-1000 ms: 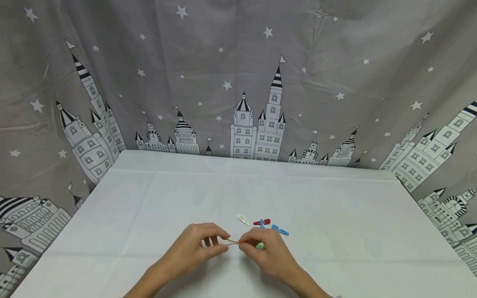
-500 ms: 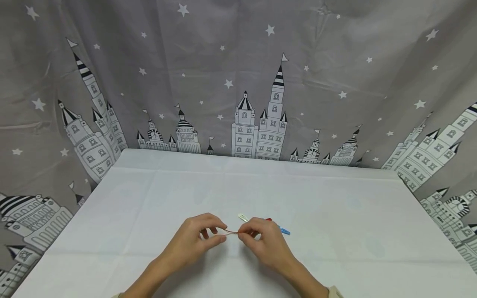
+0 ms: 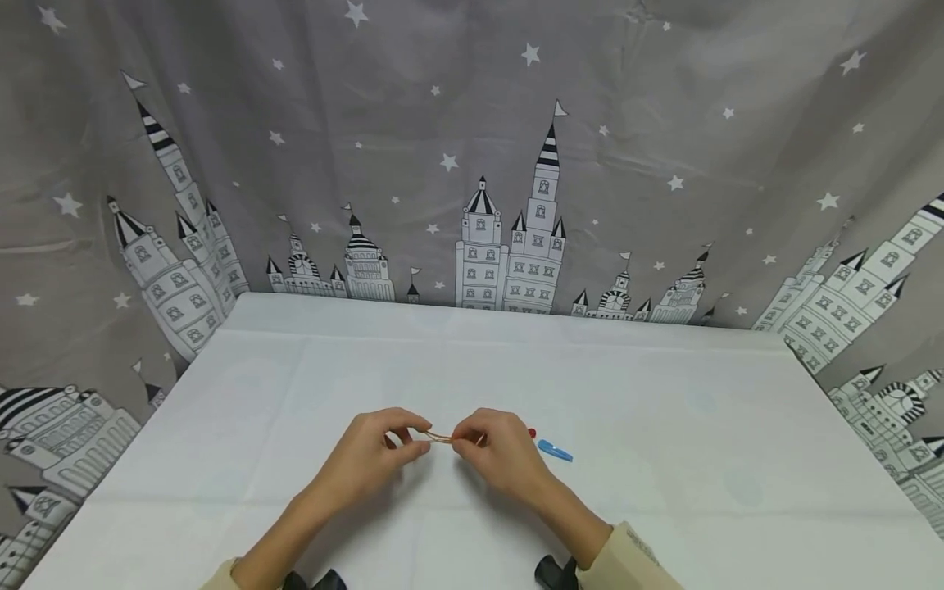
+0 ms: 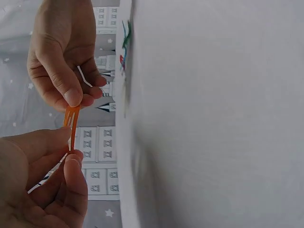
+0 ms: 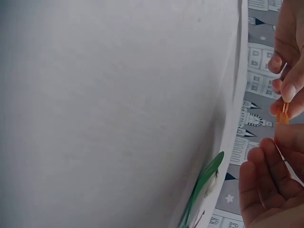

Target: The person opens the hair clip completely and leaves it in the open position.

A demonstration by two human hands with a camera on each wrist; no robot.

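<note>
An orange snap hair clip (image 4: 71,121) is held between both hands above the white table. My left hand (image 3: 365,459) pinches one end of it between thumb and fingertips. At the other end, the thumb and index finger of my right hand (image 3: 505,463) grip the clip, hiding part of it. Seen from the left wrist, its prongs stand slightly apart. Just beyond the right hand lie a blue hair clip (image 3: 555,451) and the tip of a red one (image 3: 532,433). A green hair clip (image 5: 205,180) shows on the table in the right wrist view.
A white cloth covers the table (image 3: 332,369). Behind it hangs a grey curtain (image 3: 413,123) printed with castles and stars. Black wrist devices (image 3: 556,574) sit near the beige sleeves (image 3: 627,561).
Both hands, with the orange hair clip between them, have moved away from the person and a little left. The right hand now covers the pale clip seen before; more of the sleeves shows.
</note>
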